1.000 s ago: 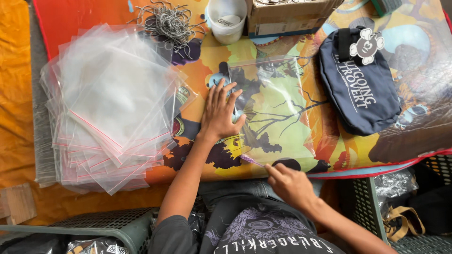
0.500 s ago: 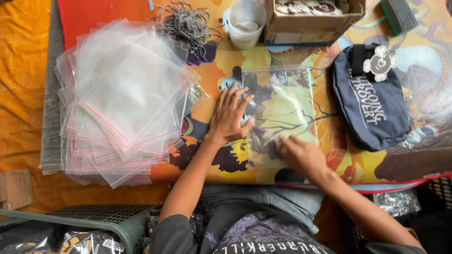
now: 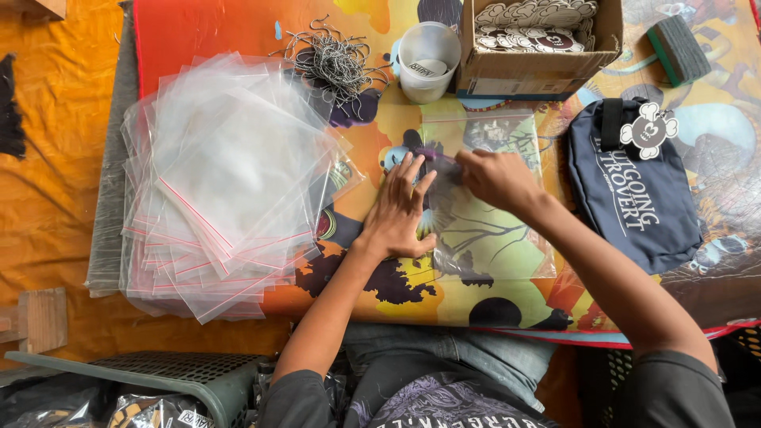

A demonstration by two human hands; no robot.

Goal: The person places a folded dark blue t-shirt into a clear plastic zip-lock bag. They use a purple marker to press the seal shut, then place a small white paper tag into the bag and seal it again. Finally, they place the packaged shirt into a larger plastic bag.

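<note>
Here a clear bag (image 3: 483, 198) is pressed flat on the table (image 3: 602, 309) by the open left hand (image 3: 400, 210); the right hand (image 3: 495, 178) is curled at its upper part, its grasp hidden.

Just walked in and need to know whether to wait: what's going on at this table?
A person is working on a clear plastic bag that lies flat on the colourful table. The left hand presses it down, palm flat, while the right hand pinches at its upper part. A loose stack of the same clear bags lies at the left. Beyond it are a tangle of cords, a white cup and a cardboard box of round patches. A navy pouch lies at the right.
</note>
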